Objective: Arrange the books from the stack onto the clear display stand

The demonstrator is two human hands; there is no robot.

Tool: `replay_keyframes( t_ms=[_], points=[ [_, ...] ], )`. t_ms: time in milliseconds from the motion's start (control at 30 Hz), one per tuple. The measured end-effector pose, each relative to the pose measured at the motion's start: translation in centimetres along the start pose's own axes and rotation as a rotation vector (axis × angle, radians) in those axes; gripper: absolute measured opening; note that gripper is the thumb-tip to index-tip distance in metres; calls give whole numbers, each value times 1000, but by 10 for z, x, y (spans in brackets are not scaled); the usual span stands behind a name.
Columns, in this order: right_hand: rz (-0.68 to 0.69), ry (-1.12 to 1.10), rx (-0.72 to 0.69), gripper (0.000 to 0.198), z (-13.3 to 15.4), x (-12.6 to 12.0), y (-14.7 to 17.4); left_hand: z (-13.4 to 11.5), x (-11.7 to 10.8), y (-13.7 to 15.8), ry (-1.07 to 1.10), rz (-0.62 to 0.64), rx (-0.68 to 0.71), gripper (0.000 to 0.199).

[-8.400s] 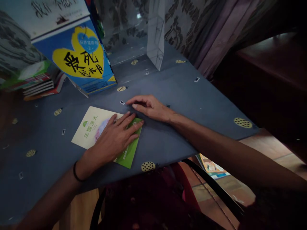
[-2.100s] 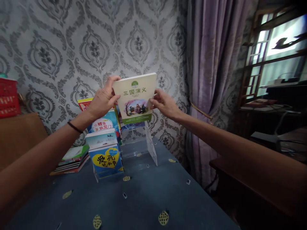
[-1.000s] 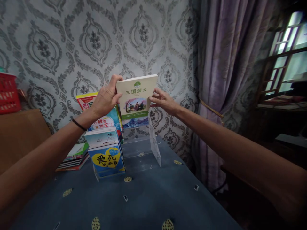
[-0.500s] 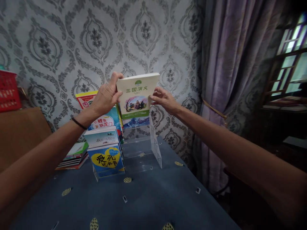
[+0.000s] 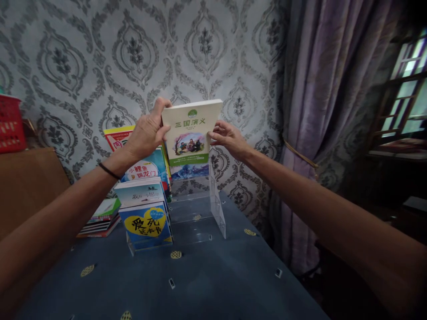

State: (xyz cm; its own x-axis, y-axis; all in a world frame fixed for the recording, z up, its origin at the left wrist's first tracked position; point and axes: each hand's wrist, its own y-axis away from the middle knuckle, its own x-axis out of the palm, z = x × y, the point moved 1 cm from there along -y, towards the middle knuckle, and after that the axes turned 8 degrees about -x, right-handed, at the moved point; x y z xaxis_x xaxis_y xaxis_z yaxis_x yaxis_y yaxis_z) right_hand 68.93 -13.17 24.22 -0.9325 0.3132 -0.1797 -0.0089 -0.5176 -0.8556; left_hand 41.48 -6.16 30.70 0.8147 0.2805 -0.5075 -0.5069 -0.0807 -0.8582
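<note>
Between my two hands is a cream and green book [image 5: 191, 131], upright, at the back tier of a clear acrylic book stand [image 5: 217, 209]. My left hand [image 5: 150, 131] is closed on the book's upper left edge, thumb on the cover. At its right edge my right hand [image 5: 230, 138] grips with thumb and fingers. Below it shows part of a blue book [image 5: 190, 172] with a wave picture. On the stand's left side, several books stand in tiers, among them a blue book with a yellow heart [image 5: 147, 224] in front and a fish book [image 5: 143, 169] behind.
A stack of books [image 5: 100, 220] lies left of the stand on the dark blue tablecloth [image 5: 207, 284]. Farther left are a cardboard box [image 5: 30, 191] and a red basket [image 5: 11, 124]. Patterned wallpaper rises behind, and a purple curtain [image 5: 307, 133] hangs at the right.
The view has shifted slightly. Both hands keep the same grip on the cream and green book, which stays nearly in place above the stand's back tier.
</note>
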Motion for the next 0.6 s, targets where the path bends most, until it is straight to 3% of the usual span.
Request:
replay_keyframes(
  t_ms=[367, 600],
  points=[
    [-10, 14, 5, 50, -5, -1, -7, -8, -6, -1, 10, 45, -78, 39],
    [-8, 15, -26, 52, -1, -3, -11, -15, -13, -6, 9, 10, -86, 40]
  ],
)
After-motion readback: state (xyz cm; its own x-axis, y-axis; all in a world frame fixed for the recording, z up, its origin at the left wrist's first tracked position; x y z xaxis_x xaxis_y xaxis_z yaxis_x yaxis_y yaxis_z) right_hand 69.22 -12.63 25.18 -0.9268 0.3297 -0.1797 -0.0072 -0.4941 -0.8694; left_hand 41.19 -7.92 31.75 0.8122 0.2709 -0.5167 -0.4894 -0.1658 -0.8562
